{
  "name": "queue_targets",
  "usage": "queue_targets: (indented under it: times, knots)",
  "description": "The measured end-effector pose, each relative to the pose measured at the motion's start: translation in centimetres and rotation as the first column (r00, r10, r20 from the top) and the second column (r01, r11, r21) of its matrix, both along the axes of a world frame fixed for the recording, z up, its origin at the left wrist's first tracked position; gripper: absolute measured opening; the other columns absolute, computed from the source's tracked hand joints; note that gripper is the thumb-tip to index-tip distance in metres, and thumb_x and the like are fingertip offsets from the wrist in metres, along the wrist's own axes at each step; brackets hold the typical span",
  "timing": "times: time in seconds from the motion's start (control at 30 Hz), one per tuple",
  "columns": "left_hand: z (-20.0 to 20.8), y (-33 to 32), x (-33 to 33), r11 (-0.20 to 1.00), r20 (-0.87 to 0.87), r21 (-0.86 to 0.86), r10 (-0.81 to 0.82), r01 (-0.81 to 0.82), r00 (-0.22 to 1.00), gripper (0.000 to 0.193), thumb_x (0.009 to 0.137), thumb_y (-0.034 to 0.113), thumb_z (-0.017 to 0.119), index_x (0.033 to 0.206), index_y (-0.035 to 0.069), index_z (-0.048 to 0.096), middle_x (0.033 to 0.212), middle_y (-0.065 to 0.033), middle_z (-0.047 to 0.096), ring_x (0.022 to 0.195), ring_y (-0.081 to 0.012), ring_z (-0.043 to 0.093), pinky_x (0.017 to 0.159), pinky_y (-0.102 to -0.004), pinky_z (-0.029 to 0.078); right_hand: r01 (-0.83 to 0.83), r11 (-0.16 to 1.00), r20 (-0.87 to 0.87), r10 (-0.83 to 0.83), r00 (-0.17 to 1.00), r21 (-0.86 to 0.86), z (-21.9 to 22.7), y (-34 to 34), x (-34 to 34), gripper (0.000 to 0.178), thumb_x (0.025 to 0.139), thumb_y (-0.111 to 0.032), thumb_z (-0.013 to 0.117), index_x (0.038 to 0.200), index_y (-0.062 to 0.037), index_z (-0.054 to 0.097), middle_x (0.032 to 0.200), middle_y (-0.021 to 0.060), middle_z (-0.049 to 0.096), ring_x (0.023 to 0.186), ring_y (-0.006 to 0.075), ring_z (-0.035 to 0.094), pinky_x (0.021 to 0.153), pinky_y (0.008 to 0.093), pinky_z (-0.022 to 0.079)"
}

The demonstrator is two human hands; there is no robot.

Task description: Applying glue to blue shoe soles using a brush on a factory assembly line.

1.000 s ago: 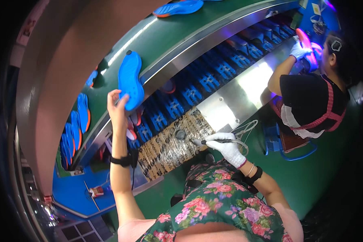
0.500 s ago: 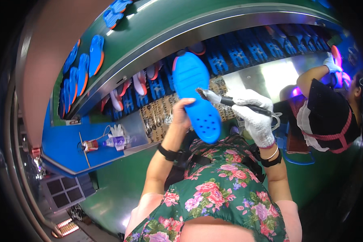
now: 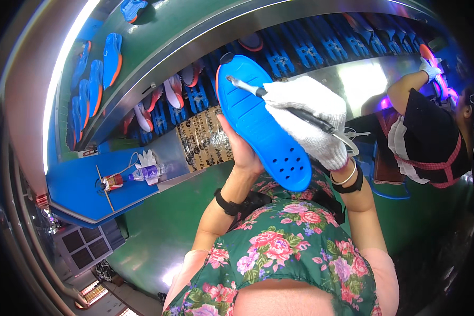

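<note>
My bare left hand (image 3: 241, 145) grips a blue shoe sole (image 3: 247, 111) from beneath, along its left edge. The sole tilts in front of me, with small holes at its near end and a dark patch at its far end; a strip of orange shows on its left side. In my right hand (image 3: 309, 108), gloved in white knit, is a brush (image 3: 246, 86) with a black handle and a thin pale tube trailing from it. The brown bristle tip lies over the far part of the sole's face, and seems to touch it.
Blue racks (image 3: 279, 62) and several shoes line the far side. Beyond, a green conveyor belt (image 3: 137, 55) bears more blue soles (image 3: 112, 60). A bottle (image 3: 145, 173) lies on a blue table (image 3: 71, 187) at left. A co-worker (image 3: 426, 137) at right holds an orange-pink sole (image 3: 432, 58).
The sole has come nearer and tilted, its near end swinging right. The brush has moved from the sole's middle toward its far end. My left hand has shifted lower under the sole.
</note>
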State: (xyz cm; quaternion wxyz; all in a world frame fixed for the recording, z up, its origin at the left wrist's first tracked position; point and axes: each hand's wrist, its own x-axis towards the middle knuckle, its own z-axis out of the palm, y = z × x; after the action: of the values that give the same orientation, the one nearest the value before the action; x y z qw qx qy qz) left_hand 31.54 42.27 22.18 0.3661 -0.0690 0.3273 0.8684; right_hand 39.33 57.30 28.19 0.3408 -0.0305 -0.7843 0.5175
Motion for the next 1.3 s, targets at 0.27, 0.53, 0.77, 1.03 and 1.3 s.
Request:
queue_targets:
  times: [0.27, 0.53, 0.77, 1.03, 1.3]
  knots:
    - [-0.6, 0.2, 1.2, 0.978, -0.284, -0.194, -0.131, 0.077, 0.950, 0.105, 0.090, 0.089, 0.023, 0.158, 0.010, 0.031, 0.153, -0.0124, 0.047, 0.137, -0.0290, 0.050, 0.114, -0.0462, 0.042, 0.032, 0.978, -0.153, -0.001, 0.988, 0.206, 2.2, -0.1, -0.8, 0.026, 0.080, 0.003, 0.076, 0.106, -0.0025, 0.077, 0.110, 0.0170, 0.075, 0.096, 0.0265, 0.072, 0.085, 0.0364, 0.057]
    - [-1.9, -1.8, 0.2, 0.978, -0.131, -0.087, -0.201, 0.191, 0.971, 0.105, 0.088, 0.091, 0.024, 0.157, 0.013, 0.033, 0.152, -0.0136, 0.048, 0.134, -0.0319, 0.052, 0.113, -0.0506, 0.044, -0.004, 1.000, -0.177, 0.008, 0.984, 0.025, -0.7, -1.2, -0.9, 0.029, 0.078, 0.002, 0.076, 0.106, -0.0056, 0.078, 0.108, 0.0164, 0.075, 0.094, 0.0287, 0.072, 0.084, 0.0376, 0.056]
    - [-1.2, -2.0, -1.4, 0.975, -0.216, -0.144, -0.199, 0.170, 0.956, 0.114, 0.083, 0.095, 0.028, 0.159, 0.011, 0.028, 0.154, -0.0160, 0.046, 0.137, -0.0331, 0.050, 0.115, -0.0509, 0.042, -0.098, 0.989, -0.191, 0.117, 0.974, 0.109, -1.5, -1.8, -1.9, 0.028, 0.078, 0.001, 0.078, 0.104, -0.0057, 0.079, 0.103, 0.0143, 0.076, 0.092, 0.0284, 0.072, 0.082, 0.0360, 0.056]
    - [-3.9, -4.3, -2.6, 0.962, -0.312, -0.265, -0.154, 0.070, 0.938, 0.105, 0.087, 0.091, 0.029, 0.159, 0.014, 0.028, 0.155, -0.0129, 0.044, 0.139, -0.0320, 0.047, 0.116, -0.0510, 0.041, -0.194, 0.954, -0.207, 0.243, 0.948, 0.230, -3.0, -3.0, -1.2, 0.025, 0.081, -0.011, 0.078, 0.106, -0.0115, 0.079, 0.106, 0.0098, 0.076, 0.089, 0.0293, 0.071, 0.082, 0.0391, 0.057]
    - [-2.3, -3.8, -3.0, 0.955, -0.270, -0.293, -0.124, 0.041, 0.955, 0.105, 0.087, 0.091, 0.031, 0.158, 0.013, 0.031, 0.152, -0.0142, 0.046, 0.130, -0.0341, 0.054, 0.107, -0.0531, 0.047, -0.154, 0.963, -0.200, 0.200, 0.959, 0.221, -3.8, -3.4, -0.6, 0.019, 0.081, -0.012, 0.079, 0.100, -0.0119, 0.080, 0.101, 0.0079, 0.078, 0.089, 0.0270, 0.073, 0.081, 0.0373, 0.057]
